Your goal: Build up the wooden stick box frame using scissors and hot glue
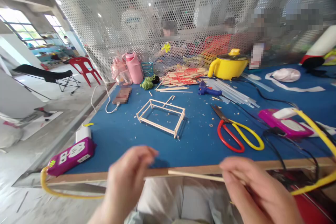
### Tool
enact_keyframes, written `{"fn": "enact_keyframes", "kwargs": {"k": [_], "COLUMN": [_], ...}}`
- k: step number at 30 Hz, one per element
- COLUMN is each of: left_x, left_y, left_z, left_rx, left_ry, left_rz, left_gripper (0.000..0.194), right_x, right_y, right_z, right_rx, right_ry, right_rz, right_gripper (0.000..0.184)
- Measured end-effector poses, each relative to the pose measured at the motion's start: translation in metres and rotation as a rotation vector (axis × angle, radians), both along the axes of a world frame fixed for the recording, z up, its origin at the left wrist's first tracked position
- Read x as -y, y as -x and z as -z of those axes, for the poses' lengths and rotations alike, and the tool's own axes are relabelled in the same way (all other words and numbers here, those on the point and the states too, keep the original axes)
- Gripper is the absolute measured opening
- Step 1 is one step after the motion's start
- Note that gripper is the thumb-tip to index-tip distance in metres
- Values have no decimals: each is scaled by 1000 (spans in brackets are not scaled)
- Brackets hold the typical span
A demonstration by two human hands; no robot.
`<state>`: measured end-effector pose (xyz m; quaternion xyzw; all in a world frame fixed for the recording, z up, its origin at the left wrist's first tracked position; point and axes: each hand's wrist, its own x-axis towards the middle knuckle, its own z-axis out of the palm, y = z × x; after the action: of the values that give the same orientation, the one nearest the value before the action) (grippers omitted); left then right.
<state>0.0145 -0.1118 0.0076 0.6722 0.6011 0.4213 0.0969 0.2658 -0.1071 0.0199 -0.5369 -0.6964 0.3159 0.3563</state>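
Stick frame (157, 126) stands on blue tabletop (112, 138). Nearer the person than frame, rightward: right hand (253, 185) pinches thin wooden stick (195, 175). Left hand (130, 169), also nearer than frame, fingers curled, blurred; cannot tell whether gripping anything. Scissors (225, 120) right of frame.

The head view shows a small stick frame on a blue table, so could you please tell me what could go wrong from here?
The thin stick in the right hand could slip past the table's front edge. The slender frame might break if knocked. A snag on the black cord could drag the glue gun.
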Motion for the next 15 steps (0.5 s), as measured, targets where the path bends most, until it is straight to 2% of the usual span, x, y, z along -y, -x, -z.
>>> {"fn": "enact_keyframes", "kwargs": {"k": [2,3,6,8,10,15], "left_x": [-23,-37,-78,-100,-114,-127], "left_y": [43,62,94,96,89,66], "left_z": [-4,-4,-1,3,5,6], "left_rx": [-196,-303,-505,-499,-446,-327], "left_ry": [198,280,290,363,406,395], "left_rz": [-206,-240,-277,-193,-99,11], "left_gripper": [23,28,45,49,46,30], "right_x": [-22,-34,-63,-76,-86,-107], "right_y": [6,12,32,44,50,33], "right_z": [1,2,2,2,1,-1], "right_rx": [-49,-78,-189,-228,-215,-123], "right_ry": [188,313,644,755,795,766], "right_rz": [-176,-275,-471,-505,-502,-410], "right_gripper": [24,29,53,66,72,66]}}
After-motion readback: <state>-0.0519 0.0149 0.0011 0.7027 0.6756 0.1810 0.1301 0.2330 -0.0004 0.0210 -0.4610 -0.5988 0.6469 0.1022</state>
